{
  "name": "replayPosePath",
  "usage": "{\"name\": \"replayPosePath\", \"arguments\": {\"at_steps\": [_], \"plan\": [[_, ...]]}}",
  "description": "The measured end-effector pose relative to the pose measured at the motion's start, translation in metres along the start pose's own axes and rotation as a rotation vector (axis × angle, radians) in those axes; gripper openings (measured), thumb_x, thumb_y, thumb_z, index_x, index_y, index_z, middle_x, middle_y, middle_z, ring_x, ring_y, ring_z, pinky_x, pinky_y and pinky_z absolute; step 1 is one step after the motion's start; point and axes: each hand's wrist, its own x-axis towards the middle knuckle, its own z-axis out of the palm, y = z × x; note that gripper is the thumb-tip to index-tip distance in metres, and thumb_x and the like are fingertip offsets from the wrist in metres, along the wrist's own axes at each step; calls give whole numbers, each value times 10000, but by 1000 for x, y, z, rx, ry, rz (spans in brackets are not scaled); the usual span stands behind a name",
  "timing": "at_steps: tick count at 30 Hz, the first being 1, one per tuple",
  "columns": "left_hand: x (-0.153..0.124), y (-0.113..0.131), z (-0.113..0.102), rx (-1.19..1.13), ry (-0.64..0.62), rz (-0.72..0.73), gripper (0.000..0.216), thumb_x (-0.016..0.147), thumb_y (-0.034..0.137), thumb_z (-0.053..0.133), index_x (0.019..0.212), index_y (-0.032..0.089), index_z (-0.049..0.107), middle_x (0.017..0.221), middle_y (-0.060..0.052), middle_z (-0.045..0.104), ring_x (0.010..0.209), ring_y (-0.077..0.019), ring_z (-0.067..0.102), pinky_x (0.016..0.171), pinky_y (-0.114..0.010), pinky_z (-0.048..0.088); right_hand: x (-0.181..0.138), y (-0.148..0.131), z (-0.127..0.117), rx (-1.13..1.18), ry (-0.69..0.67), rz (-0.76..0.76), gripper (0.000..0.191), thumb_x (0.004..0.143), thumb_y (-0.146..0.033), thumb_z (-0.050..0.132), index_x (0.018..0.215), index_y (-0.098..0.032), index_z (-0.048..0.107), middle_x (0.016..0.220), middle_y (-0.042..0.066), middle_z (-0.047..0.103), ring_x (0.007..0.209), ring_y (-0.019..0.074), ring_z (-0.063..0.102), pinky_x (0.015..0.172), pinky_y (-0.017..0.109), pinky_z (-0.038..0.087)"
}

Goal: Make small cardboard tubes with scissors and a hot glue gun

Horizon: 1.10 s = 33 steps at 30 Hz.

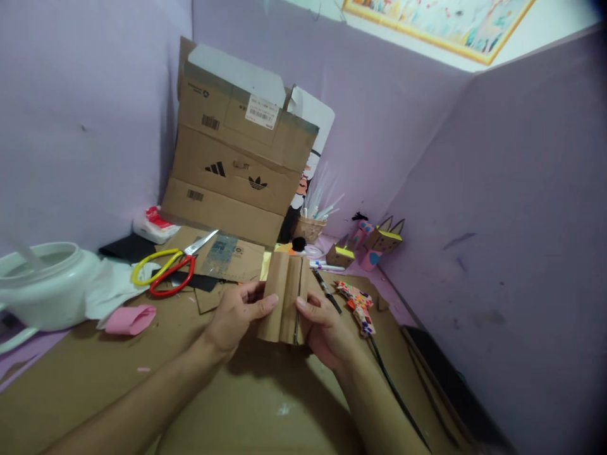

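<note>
Both of my hands hold a folded piece of brown cardboard (286,297) upright above the cardboard-covered work surface (246,404). My left hand (236,318) grips its left side, thumb pressed across the front. On the right edge, my right hand (322,328) pinches the piece with thumb and curled fingers. The cardboard shows two or three vertical creases.
Yellow- and red-handled scissors (168,265) lie to the left on cardboard scraps. A large flattened shoe carton (237,158) leans on the back wall. A white tub (42,284), pink foam (130,319), a pen cup (310,224), small cardboard figures (384,239) and a patterned stick (360,306) lie around.
</note>
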Motion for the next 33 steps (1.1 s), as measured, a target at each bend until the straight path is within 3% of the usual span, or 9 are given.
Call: {"name": "replayPosePath", "arguments": {"at_steps": [7, 14, 19, 26, 33], "plan": [[1, -6, -1, 78, -23, 15, 389, 673, 323, 707, 995, 115, 640, 984, -118, 702, 948, -269, 629, 805, -358, 494, -4, 6, -3, 29, 54, -13, 435, 594, -286, 760, 990, -155, 637, 969, 89, 705, 936, 281, 639, 812, 385, 501], [3, -5, -7, 274, -67, 100, 430, 678, 316, 699, 1051, 115, 630, 972, -91, 700, 861, -249, 637, 731, -333, 506, -5, 3, -7, -48, -104, -176, 487, 632, -216, 727, 1105, -200, 609, 1071, 56, 673, 1030, 266, 589, 893, 375, 449], [3, -4, -8, 220, -112, 70, 430, 645, 301, 709, 1020, 101, 643, 817, -77, 706, 725, -245, 655, 645, -337, 518, -5, 3, -14, -194, -160, -277, 492, 662, -226, 720, 1140, -234, 602, 1139, 37, 639, 1097, 275, 544, 933, 383, 412], [1, -3, -6, 247, -115, 104, 375, 619, 300, 721, 933, 100, 675, 809, -96, 710, 722, -258, 657, 636, -328, 517, -7, -3, -14, -260, -189, -288, 512, 674, -263, 721, 1170, -257, 597, 1161, 31, 627, 1131, 282, 517, 971, 399, 379], [0, 2, -2, 409, -65, 120, 413, 652, 320, 653, 1010, 114, 655, 790, -70, 695, 681, -240, 645, 598, -317, 503, -5, 2, -14, -206, -170, -273, 499, 660, -256, 728, 1145, -257, 613, 1139, 34, 640, 1101, 284, 538, 938, 403, 404]]}}
